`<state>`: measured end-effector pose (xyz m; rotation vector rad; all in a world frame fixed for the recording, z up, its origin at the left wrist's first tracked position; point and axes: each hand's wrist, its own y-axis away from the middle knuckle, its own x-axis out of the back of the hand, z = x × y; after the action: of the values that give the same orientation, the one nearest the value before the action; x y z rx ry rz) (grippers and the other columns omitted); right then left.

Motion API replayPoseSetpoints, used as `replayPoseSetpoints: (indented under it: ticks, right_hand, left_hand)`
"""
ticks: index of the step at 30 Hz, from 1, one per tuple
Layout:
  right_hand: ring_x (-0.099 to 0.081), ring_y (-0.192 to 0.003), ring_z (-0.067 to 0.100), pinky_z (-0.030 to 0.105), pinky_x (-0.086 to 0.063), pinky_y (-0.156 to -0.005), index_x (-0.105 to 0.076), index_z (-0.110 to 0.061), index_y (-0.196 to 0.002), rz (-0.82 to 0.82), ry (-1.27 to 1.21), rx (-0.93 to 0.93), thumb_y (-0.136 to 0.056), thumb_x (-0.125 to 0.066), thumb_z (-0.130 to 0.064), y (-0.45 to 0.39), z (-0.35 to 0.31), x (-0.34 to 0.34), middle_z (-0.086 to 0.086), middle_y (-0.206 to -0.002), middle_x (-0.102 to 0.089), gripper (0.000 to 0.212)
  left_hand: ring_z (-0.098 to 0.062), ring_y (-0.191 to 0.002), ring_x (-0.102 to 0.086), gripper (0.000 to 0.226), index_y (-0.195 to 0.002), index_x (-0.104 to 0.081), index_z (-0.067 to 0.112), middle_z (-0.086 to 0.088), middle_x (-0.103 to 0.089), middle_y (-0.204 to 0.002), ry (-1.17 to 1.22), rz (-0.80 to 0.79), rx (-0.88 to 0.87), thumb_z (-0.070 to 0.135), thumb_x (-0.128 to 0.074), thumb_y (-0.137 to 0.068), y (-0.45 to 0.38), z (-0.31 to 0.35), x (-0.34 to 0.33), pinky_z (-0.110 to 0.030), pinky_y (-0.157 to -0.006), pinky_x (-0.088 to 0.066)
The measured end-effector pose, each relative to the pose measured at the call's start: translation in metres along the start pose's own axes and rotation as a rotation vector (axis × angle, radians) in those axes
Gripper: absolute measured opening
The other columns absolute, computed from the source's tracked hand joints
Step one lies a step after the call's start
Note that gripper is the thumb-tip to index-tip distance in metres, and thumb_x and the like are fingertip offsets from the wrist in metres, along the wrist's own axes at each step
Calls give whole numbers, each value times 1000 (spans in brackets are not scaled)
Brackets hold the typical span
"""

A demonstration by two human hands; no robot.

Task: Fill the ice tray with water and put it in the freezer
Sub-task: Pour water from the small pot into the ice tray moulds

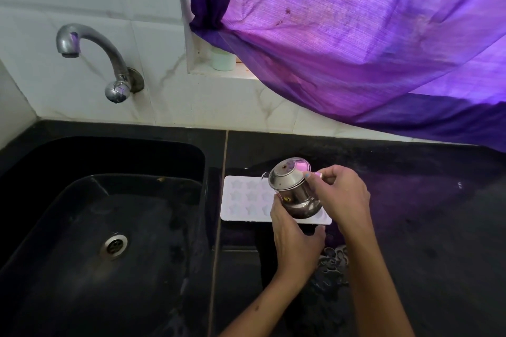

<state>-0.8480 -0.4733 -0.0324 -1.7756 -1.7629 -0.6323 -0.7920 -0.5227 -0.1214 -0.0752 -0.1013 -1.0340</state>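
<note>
Setting: black stone desk beside a black sink, white tiled wall behind.
Tray: white tray with star-shaped cells lies flat on the desk just right of the sink, partly hidden under the pot.
Hands: left hand curls round the base of a steel pot; right hand pinches its upper side. The pot tilts, mouth toward the tray.
Risk: too steep a tilt would likely flood the small cells and spill over the desk; a soft tray may slosh when carried.
Around: tap over the sink, purple curtain, a small cup on the sill, dark patterned cloth by the wrists.
Obstruction: nothing blocks the pour; freezer not in view.
</note>
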Motion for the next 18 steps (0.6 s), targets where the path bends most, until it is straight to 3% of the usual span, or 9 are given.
replayPoseSetpoints:
  ticks: [5,11,18]
  right_hand:
    - [-66,-81,16,36,-50,-81,-65,-23,-79,36,-92,-17,-83,-69,-42,-3,2,3,-8,-77,-69,20]
    - [-64,-76,10,29,-43,-69,-65,-22,-77,56,-124,19,-83,-69,-41,-3,-6,1,-9,-73,-68,20]
    - [-63,-81,11,36,-49,-81,-64,-24,-82,1,-24,56,-87,-66,-40,0,-12,-12,-9,-78,-67,18]
  left_hand:
    - [-10,-128,-42,88,-143,-29,16,2,-43,-137,-4,29,-66,12,-77,-69,-5,2,3,-31,-107,-39]
    - [-5,-132,-37,83,-146,-24,18,6,-39,-142,6,70,-98,14,-72,-79,-9,1,7,-13,-105,-30]
    - [-6,-131,-37,66,-147,-23,13,1,-37,-144,4,92,-115,21,-58,-92,-6,-2,12,-27,-108,-36]
